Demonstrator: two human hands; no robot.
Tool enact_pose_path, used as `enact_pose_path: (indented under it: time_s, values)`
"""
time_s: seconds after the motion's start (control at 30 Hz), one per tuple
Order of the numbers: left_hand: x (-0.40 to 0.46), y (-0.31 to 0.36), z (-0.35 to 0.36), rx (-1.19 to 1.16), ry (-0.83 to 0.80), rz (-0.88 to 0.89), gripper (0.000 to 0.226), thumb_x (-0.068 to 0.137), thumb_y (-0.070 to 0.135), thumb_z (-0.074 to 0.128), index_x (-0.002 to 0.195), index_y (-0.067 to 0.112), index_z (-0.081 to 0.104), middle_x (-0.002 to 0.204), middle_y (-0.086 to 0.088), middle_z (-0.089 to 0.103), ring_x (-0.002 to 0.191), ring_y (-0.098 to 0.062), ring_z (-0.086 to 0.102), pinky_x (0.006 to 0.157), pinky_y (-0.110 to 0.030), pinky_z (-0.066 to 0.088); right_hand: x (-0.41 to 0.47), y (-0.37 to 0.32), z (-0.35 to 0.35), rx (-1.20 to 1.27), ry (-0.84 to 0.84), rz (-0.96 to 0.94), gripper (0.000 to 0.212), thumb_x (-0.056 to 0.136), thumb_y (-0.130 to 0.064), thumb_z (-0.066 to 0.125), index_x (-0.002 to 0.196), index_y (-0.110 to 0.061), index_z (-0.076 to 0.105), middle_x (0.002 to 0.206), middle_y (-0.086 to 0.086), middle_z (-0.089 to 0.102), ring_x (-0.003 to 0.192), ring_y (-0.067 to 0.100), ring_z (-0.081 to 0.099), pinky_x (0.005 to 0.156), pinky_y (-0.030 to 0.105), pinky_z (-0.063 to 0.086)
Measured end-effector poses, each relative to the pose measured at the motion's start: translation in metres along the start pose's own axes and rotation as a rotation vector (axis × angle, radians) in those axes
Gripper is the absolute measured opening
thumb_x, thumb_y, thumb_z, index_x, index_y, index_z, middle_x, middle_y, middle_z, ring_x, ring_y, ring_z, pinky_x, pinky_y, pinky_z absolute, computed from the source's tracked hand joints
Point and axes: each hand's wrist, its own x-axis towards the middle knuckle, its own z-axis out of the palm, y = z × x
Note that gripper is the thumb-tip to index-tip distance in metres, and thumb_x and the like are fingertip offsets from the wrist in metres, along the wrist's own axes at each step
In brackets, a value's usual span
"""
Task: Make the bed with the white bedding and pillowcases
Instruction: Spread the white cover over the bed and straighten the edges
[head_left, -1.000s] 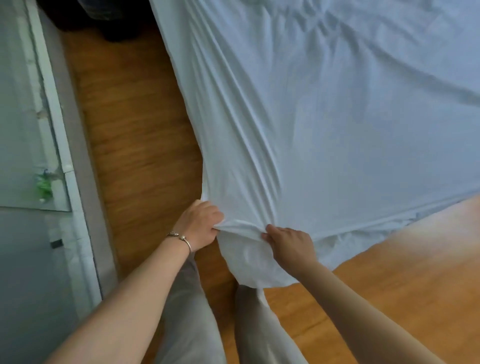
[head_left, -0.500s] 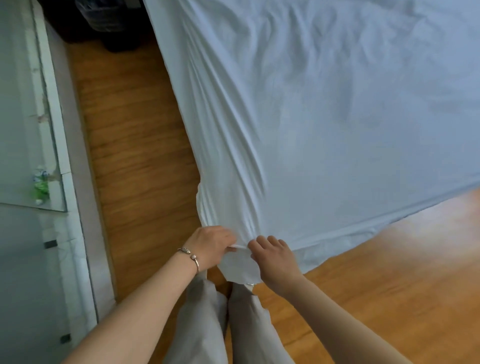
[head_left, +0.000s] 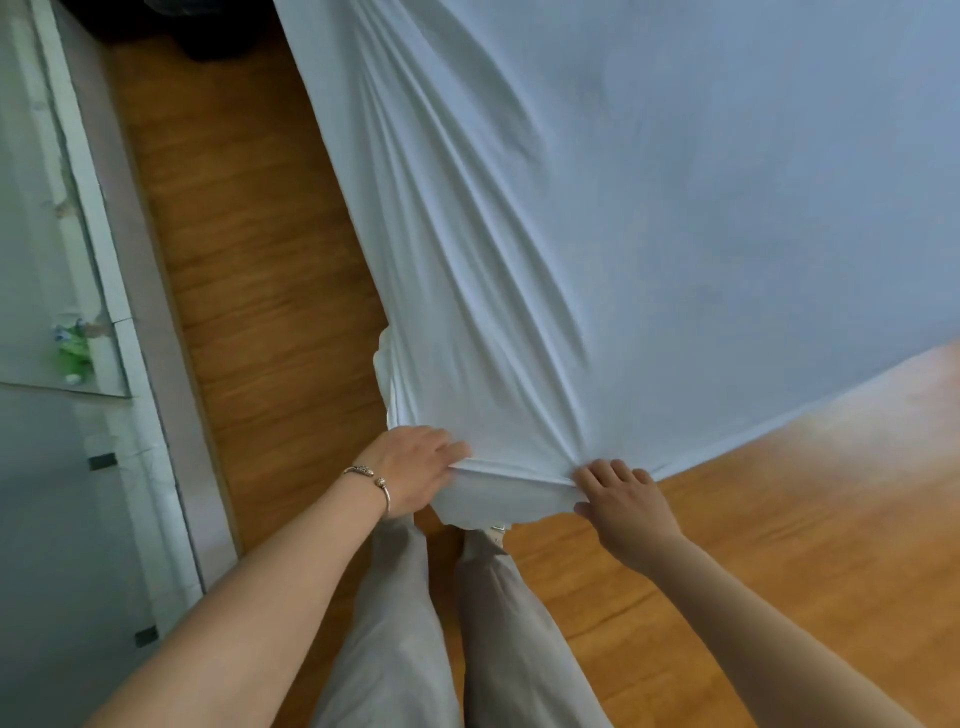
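No text, label, brand or number can be read anywhere.

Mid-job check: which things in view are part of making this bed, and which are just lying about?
In the job:
- white sheet, spread over the bed, its near corner bunched
- left hand, gripping the corner's edge
- right hand, pinching the same edge

Just lying about:
- green item on the ledge at left
- dark object on the wooden floor, too cropped to identify
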Motion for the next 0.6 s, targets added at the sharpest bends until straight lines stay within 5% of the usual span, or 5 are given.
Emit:
enact_pose_path:
  time_s: [0.17,0.3,0.4,0.5,0.6]
  values:
    - [0.010,-0.006,-0.026,-0.589,-0.026,-0.311,0.057,0.094,0.061,0.017,0.092,0.029,0.063,0.094,0.006,0.064,0.088,-0.016,0.060,0.081,-0.035,0.050,-0.004,-0.013,-0.011,0.240,0.078,0.129,0.046,0.097,-0.056,0.041,0.136,-0.032,0.045,0.140,-0.003,0.034,0.122,0.017,0.044,0.095,0.036,0.048]
    - [0.069,0.006,-0.069,-0.162,0.728,-0.179,0.028,0.090,0.039,0.050,0.091,0.016,0.065,0.090,-0.004,0.061,0.085,-0.025,0.058,0.076,-0.045,0.052,0.046,-0.025,-0.046,0.280,0.520,0.131,0.044,0.092,-0.033,0.062,0.132,-0.031,0.043,0.132,0.005,0.029,0.097,0.024,0.056,0.050,0.037,0.057]
    - [0.104,0.002,-0.081,-0.069,0.337,-0.330,0.086,0.078,0.061,0.057,0.150,0.032,0.020,0.157,-0.012,0.010,0.146,-0.036,0.005,0.112,-0.066,0.009,0.092,-0.028,-0.051,0.194,0.431,0.196,0.065,0.092,-0.046,0.053,0.148,-0.033,0.024,0.151,0.009,0.017,0.132,0.036,0.031,0.098,0.060,0.041]
    - [0.079,0.003,-0.036,0.154,-0.020,-0.346,0.130,0.065,0.085,0.052,0.137,0.032,-0.042,0.145,-0.008,-0.047,0.135,-0.036,-0.039,0.108,-0.069,-0.010,0.065,-0.045,-0.010,0.135,0.021,0.207,0.079,0.095,-0.065,0.023,0.148,-0.035,-0.028,0.155,0.006,-0.036,0.143,0.033,-0.029,0.116,0.063,-0.001]
    - [0.046,0.008,-0.012,0.200,-0.160,-0.313,0.136,0.060,0.089,0.050,0.132,0.030,-0.049,0.142,-0.010,-0.051,0.134,-0.039,-0.040,0.108,-0.068,-0.009,0.021,-0.054,0.006,0.093,-0.102,0.084,0.096,0.088,-0.067,0.045,0.147,-0.041,-0.026,0.153,0.005,-0.039,0.142,0.034,-0.032,0.116,0.059,-0.007]
